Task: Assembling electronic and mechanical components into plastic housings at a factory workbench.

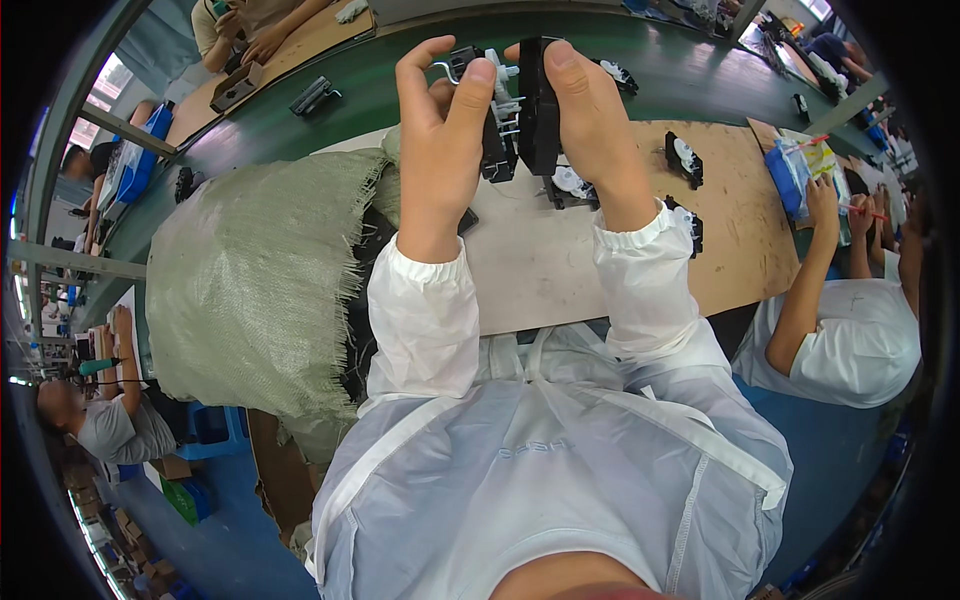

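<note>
Above the far side of the workboard, my left hand (438,160) is closed round a black plastic mechanism (495,140) with white gears and metal pins on its inner side. My right hand (600,135) grips a dark, narrow black plastic cover (540,110), thumb pressed along its edge. The two pieces are upright, face to face, with pins spanning the small gap between them. Whether they touch lower down I cannot tell. Just below my right hand, a black part with a white disc (572,183) lies on the board, partly hidden by my wrist.
The brown workboard (745,225) bears more black-and-white assemblies (685,160) to the right. A bulging green woven sack (250,270) stands at my left. Beyond runs a green conveyor belt (400,95) with a black part (313,97) on it. A co-worker in white (850,335) sits close at right.
</note>
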Available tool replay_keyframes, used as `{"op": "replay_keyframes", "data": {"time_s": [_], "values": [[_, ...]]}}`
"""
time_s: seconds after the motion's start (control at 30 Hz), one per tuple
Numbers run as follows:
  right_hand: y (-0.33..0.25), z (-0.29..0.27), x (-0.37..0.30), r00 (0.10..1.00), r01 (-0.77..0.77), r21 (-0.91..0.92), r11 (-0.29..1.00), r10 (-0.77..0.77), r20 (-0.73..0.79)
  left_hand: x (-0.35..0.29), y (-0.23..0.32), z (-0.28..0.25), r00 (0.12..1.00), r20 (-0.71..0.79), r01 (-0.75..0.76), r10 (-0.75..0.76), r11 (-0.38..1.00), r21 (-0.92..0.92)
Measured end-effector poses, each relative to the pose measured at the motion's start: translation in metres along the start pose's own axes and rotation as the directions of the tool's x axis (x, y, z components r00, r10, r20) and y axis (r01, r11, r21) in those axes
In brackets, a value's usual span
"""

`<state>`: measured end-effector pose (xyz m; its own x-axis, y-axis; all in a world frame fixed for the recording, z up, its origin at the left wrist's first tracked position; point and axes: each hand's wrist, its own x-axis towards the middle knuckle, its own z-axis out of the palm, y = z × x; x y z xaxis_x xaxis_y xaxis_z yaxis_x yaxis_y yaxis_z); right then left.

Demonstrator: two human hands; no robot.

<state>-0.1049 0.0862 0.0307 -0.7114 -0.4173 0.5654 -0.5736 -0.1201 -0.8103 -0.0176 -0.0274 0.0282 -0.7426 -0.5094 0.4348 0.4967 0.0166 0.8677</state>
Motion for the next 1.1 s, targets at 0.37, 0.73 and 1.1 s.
{"op": "replay_keyframes", "data": {"time_s": [0.37,0.73,1.1], "values": [[0.000,-0.002,-0.003,0.999,-0.016,0.009,1.000,0.016,0.038,-0.002,0.004,0.005,1.000,-0.011,0.029,-0.028,0.998,0.047],[0.002,-0.001,-0.005,0.995,-0.074,0.003,0.997,0.074,0.061,-0.008,0.007,0.012,1.000,-0.011,0.006,-0.003,0.972,0.235],[0.010,-0.001,-0.004,0.973,-0.180,0.130,0.975,0.157,0.170,-0.015,0.005,0.013,1.000,0.007,0.009,-0.012,0.928,0.374]]}}
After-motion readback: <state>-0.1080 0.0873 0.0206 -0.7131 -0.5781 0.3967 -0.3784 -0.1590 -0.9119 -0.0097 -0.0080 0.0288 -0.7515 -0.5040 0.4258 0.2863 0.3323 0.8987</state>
